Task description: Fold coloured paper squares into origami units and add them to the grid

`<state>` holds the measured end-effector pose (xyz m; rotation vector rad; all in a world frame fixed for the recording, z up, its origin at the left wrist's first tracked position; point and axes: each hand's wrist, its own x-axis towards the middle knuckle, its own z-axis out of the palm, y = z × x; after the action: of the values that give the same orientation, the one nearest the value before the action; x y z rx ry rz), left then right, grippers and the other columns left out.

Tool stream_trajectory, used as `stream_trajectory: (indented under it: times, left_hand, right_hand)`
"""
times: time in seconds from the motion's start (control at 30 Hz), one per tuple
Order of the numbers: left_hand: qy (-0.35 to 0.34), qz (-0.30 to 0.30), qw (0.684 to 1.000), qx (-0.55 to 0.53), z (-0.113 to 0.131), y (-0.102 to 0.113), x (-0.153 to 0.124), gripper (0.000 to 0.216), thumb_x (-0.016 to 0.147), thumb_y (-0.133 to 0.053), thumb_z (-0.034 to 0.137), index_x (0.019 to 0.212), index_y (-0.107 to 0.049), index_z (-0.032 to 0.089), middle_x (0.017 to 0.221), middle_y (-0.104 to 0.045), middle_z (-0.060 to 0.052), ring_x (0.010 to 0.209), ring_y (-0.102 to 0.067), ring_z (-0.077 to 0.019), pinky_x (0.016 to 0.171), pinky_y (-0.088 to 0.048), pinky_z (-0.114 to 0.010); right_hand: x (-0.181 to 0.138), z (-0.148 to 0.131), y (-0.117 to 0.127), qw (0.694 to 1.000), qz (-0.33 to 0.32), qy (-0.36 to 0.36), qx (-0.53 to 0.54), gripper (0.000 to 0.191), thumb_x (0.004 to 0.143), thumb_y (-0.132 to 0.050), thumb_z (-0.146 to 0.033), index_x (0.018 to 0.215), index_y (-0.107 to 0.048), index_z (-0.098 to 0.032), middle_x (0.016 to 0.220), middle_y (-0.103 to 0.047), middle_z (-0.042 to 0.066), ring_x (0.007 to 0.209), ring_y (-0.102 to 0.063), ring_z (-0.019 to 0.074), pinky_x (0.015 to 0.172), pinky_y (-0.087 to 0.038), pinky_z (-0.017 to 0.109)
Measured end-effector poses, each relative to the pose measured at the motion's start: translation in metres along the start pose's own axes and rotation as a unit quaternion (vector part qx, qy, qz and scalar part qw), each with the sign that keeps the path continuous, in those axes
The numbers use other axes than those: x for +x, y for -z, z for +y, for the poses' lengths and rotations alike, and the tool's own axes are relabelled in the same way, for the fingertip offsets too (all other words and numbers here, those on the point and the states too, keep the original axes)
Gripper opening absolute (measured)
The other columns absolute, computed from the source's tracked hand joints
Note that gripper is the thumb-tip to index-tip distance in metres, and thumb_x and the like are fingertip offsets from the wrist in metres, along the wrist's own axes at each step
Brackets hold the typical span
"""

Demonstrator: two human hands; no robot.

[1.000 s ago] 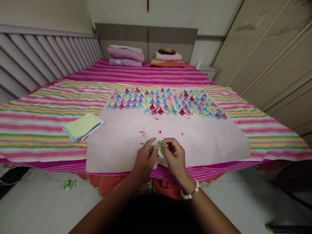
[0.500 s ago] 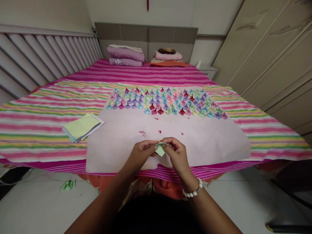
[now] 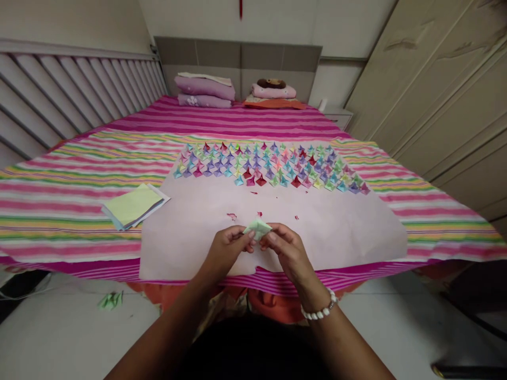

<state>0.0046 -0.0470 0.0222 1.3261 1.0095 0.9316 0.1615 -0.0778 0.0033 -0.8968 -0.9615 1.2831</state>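
A small pale green folded paper (image 3: pixel 258 227) is held up between my two hands, above the near part of a large white sheet (image 3: pixel 190 237). My left hand (image 3: pixel 229 245) pinches its left side between thumb and fingers. On the other side, my right hand (image 3: pixel 284 245) grips the right edge, thumb in front. The paper's upper point faces away from me, and its lower part is partly covered by my thumbs. Rows of small folded paper pieces (image 3: pixel 260 180) in many colours stand across the far half of the sheet.
A stack of coloured paper squares (image 3: pixel 134 206) lies on the striped bedspread (image 3: pixel 71 221) to the left. Small red marks (image 3: pixel 232 216) dot the white sheet. Folded bedding (image 3: pixel 204 89) sits by the headboard (image 3: pixel 216 58). A green crumpled thing (image 3: pixel 111 301) is on the floor at left.
The green paper has turned in my fingers and moved slightly up and away from me. My thumbs have shifted to its lower part, and my right wrist has moved a little right.
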Motion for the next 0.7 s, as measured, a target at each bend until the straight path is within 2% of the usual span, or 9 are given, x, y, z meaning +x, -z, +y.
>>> stream_trajectory:
  times: [0.13, 0.27, 0.33, 0.43, 0.5, 0.6, 0.7]
  left_hand:
    - [-0.005, -0.01, 1.0, 0.002, 0.0006, -0.0003, -0.0003, 0.026, 0.073, -0.069, 0.041, 0.067, -0.067, 0.016, 0.058, -0.059, 0.003, 0.052, -0.05, -0.0095, 0.054, -0.044, -0.023]
    - [-0.004, -0.007, 1.0, 0.003, -0.0014, -0.0006, -0.0001, 0.026, 0.071, -0.072, 0.041, 0.071, -0.068, 0.015, 0.061, -0.061, 0.002, 0.059, -0.054, -0.0118, 0.059, -0.045, -0.025]
    - [-0.007, 0.002, 1.0, -0.01, -0.0028, -0.0002, 0.0007, 0.026, 0.068, -0.075, 0.037, 0.081, -0.068, 0.015, 0.071, -0.066, -0.001, 0.069, -0.06, -0.0143, 0.066, -0.048, -0.027]
    - [-0.038, 0.015, 0.997, -0.059, -0.0041, 0.0004, 0.002, 0.037, 0.065, -0.079, 0.027, 0.097, -0.064, 0.016, 0.095, -0.069, -0.005, 0.083, -0.064, -0.0164, 0.075, -0.05, -0.029]
    - [-0.058, 0.001, 0.995, -0.084, -0.0041, 0.0008, 0.0025, 0.039, 0.065, -0.078, 0.024, 0.1, -0.063, 0.017, 0.103, -0.068, -0.006, 0.087, -0.066, -0.0171, 0.078, -0.051, -0.03]
    - [-0.055, -0.038, 0.994, -0.083, -0.0043, 0.0017, 0.0026, 0.037, 0.067, -0.077, 0.025, 0.101, -0.065, 0.017, 0.096, -0.071, -0.007, 0.089, -0.066, -0.0189, 0.081, -0.052, -0.033]
    - [-0.043, -0.035, 0.996, -0.064, -0.0059, 0.0028, 0.0027, 0.035, 0.069, -0.076, 0.028, 0.1, -0.068, 0.016, 0.091, -0.073, -0.006, 0.085, -0.066, -0.0183, 0.081, -0.052, -0.033]
  right_hand:
    - [0.0012, 0.0019, -0.0006, 0.998, 0.022, -0.008, -0.055, 0.027, 0.063, -0.082, -0.03, 0.084, -0.07, -0.019, 0.053, -0.056, -0.006, 0.049, -0.049, 0.0097, 0.051, -0.039, 0.023]
    - [0.0019, 0.0015, -0.0025, 0.997, 0.028, -0.02, -0.073, 0.023, 0.065, -0.08, -0.035, 0.07, -0.066, -0.017, 0.05, -0.057, -0.004, 0.046, -0.047, 0.0101, 0.049, -0.037, 0.024]
    - [0.0018, 0.0011, -0.0027, 0.996, 0.031, -0.022, -0.076, 0.024, 0.067, -0.078, -0.037, 0.065, -0.064, -0.017, 0.049, -0.056, -0.004, 0.046, -0.046, 0.01, 0.048, -0.036, 0.024]
    - [0.0016, 0.0011, -0.002, 0.996, 0.032, -0.026, -0.075, 0.026, 0.068, -0.077, -0.037, 0.061, -0.063, -0.017, 0.046, -0.053, -0.004, 0.044, -0.044, 0.0092, 0.046, -0.033, 0.023]
    - [0.0015, 0.0014, -0.0018, 0.997, 0.029, -0.03, -0.07, 0.026, 0.068, -0.076, -0.038, 0.061, -0.063, -0.017, 0.046, -0.052, -0.004, 0.044, -0.043, 0.0092, 0.046, -0.032, 0.023]
    - [0.0013, 0.0018, -0.0022, 0.997, 0.02, -0.037, -0.057, 0.025, 0.069, -0.075, -0.039, 0.063, -0.063, -0.017, 0.047, -0.054, -0.004, 0.044, -0.043, 0.0093, 0.046, -0.033, 0.023]
    - [0.0008, 0.0022, -0.0032, 0.998, 0.018, -0.043, -0.044, 0.024, 0.069, -0.075, -0.037, 0.064, -0.064, -0.017, 0.047, -0.054, -0.004, 0.043, -0.043, 0.0087, 0.045, -0.033, 0.023]
